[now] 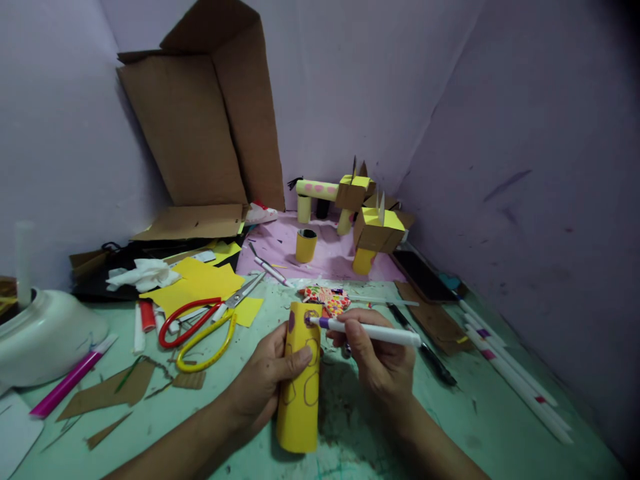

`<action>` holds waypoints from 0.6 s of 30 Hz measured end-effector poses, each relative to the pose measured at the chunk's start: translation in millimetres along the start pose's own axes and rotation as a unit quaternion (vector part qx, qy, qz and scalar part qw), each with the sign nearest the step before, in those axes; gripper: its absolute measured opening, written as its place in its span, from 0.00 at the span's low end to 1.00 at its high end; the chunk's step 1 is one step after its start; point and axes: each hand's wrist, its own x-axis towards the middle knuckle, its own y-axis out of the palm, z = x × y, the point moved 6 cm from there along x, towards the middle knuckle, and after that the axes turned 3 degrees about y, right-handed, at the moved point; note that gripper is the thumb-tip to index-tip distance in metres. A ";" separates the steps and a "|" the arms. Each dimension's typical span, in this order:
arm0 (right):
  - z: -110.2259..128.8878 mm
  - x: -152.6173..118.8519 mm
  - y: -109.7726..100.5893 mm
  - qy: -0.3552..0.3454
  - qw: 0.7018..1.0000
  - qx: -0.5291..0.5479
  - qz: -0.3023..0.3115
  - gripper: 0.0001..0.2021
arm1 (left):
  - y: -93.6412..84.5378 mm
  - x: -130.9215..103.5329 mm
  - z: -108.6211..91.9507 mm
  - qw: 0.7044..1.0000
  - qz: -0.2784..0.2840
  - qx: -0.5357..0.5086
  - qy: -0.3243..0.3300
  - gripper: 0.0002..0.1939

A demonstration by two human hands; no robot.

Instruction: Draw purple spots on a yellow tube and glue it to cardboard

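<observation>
My left hand (267, 373) is closed round a yellow paper tube (299, 427), its thumb lying across the front. Purple outlined ovals run down the tube, and a spot near the top left is coloured in. My right hand (383, 360) grips a white marker (380, 331) with a purple collar. The marker's tip touches the oval at the tube's upper right, which is partly filled with purple. Just behind the tube lies a piece of colourful patterned material (327, 299).
Scissors (225, 320) with red and yellow handles lie left, by yellow paper (193, 283) and cardboard scraps (110, 390). Behind stand a short yellow tube (306, 247) and box-headed cardboard figures (377, 230). Several white markers (515, 380) and a black cutter knife (435, 363) lie right.
</observation>
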 end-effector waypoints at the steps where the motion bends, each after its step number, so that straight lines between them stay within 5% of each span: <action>1: -0.6 0.0 -0.3 0.002 1.000 0.001 -0.001 0.05 | 0.0 -0.1 0.1 1.000 0.001 -0.001 0.000 0.28; 18: -2.1 0.7 -3.1 -0.003 1.000 -0.001 -0.026 0.05 | -3.4 1.3 2.4 1.000 -0.007 -0.004 -0.007 0.30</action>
